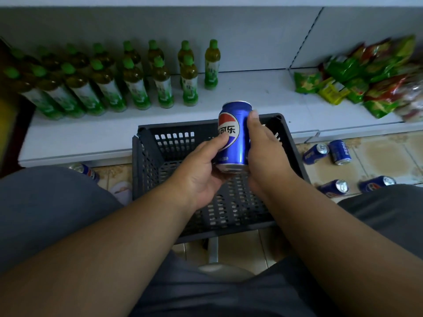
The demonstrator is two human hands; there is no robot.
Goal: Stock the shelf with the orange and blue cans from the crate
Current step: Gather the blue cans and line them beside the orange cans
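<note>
Gripping upright blue can (233, 136) between left hand (201, 177) and right hand (263, 152) above crate (146, 161); likely rigid, smooth, slippery; holding by the sides.

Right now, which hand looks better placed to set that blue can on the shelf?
Probably the right hand: it wraps the blue can along its side, nearer the bare shelf; the left hand only cups its base.

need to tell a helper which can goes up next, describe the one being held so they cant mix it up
Start at the dark grey slotted crate in front of the white shelf. Above it, the left hand and right hand hold one blue can upright between them. Unlike the blue cans lying on the floor tiles, it stands upright in the air.
</note>
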